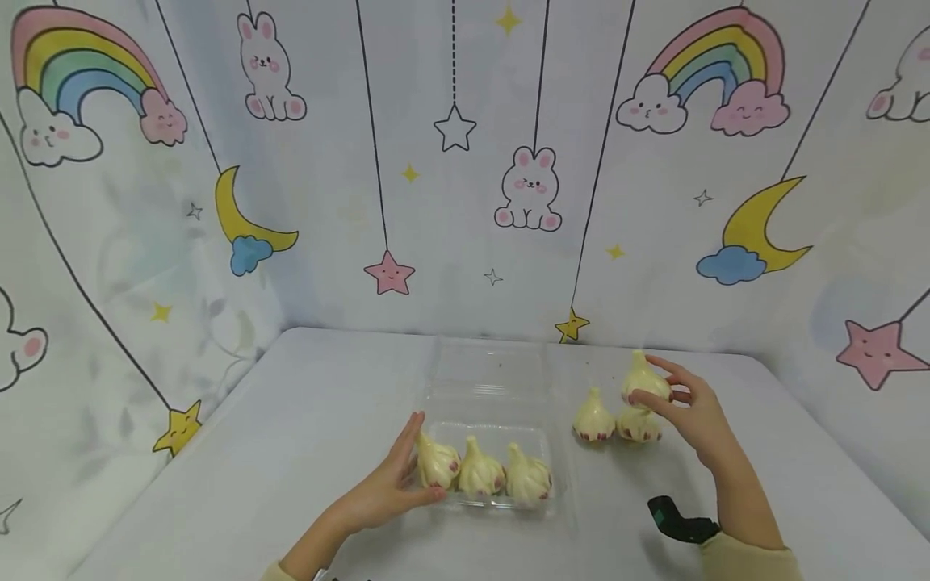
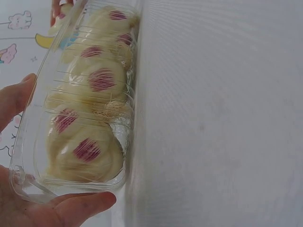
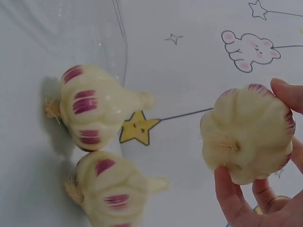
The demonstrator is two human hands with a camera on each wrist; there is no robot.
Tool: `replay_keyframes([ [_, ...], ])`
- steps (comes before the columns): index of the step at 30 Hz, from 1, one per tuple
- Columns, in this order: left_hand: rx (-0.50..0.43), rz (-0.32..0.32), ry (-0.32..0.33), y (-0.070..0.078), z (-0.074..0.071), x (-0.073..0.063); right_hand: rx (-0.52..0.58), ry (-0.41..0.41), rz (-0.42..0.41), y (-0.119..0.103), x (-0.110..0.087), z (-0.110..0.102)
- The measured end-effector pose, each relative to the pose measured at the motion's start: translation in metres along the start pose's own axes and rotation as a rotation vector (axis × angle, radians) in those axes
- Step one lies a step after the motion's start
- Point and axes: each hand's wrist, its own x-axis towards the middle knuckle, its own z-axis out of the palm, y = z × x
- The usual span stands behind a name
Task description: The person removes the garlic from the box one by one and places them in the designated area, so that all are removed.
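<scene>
"Backdrop (image 1: 349, 169) first, then?"

"White, rising behind the clear plastic box (image 1: 501, 432) and off to both sides of it, printed with rainbows, moons, rabbits and stars. Beneath, a white worktop (image 1: 291, 460), stretching out all around the box."

"And at the box itself?"

"Open, with the clear lid (image 1: 487, 371) laid back on the far side."

"Near it?"

"Left hand (image 1: 395, 476) at the left end of the box, fingers wide apart around that end, with the thumb along the near side. Right hand (image 1: 699, 415) well over to the right of the box, fingers curled round a raised garlic bulb (image 1: 645, 381), neck upward. Also right of the box, but nearer the viewer, a black curved piece (image 1: 681, 523) at the right wrist."

"Other bulbs?"

"Inside the box, a row of three bulbs (image 1: 482, 470), with a lean to the leftmost. Right of the box, on the worktop, an upright bulb (image 1: 593, 418); just beside, farther from the box, a second upright bulb (image 1: 639, 428), below the raised one. Touching each other or slightly apart? Cannot tell."

"Smallest details?"

"Purple streaks (image 3: 85, 103) on the sides of the bulbs right of the box, and stringy tan roots (image 3: 53, 109) at the bases."
</scene>
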Motion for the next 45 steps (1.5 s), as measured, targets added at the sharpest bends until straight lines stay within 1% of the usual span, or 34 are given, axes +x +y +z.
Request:
replay_keyframes([
  [2,-0.004,-0.003,-0.002,0.000,0.000,-0.001,-0.008,0.010,0.006,0.005,0.000,-0.004],
  [5,0.001,-0.002,-0.003,0.001,0.000,-0.001,0.012,0.017,0.012,0.013,0.000,-0.009],
  [9,0.012,-0.006,0.004,0.001,0.000,0.000,0.079,0.012,0.027,0.023,0.002,-0.016],
  [13,0.019,0.002,0.003,0.001,0.000,0.001,0.120,0.008,0.064,0.032,0.003,-0.019],
  [19,0.023,0.008,-0.012,0.000,0.001,0.000,0.143,0.000,0.116,0.047,0.005,-0.021],
  [24,0.022,0.010,-0.009,0.001,0.001,0.000,0.181,-0.009,0.161,0.056,0.004,-0.025],
  [29,0.024,0.007,-0.009,0.001,0.002,0.000,0.200,-0.008,0.181,0.063,0.002,-0.029],
  [34,0.022,0.001,-0.010,0.001,0.002,0.000,0.213,-0.018,0.205,0.070,0.002,-0.029],
  [40,0.023,0.001,-0.005,0.002,0.002,0.000,0.245,-0.038,0.270,0.081,0.005,-0.025],
  [45,0.018,0.000,-0.009,0.002,0.002,0.000,0.260,-0.044,0.296,0.086,0.006,-0.023],
])
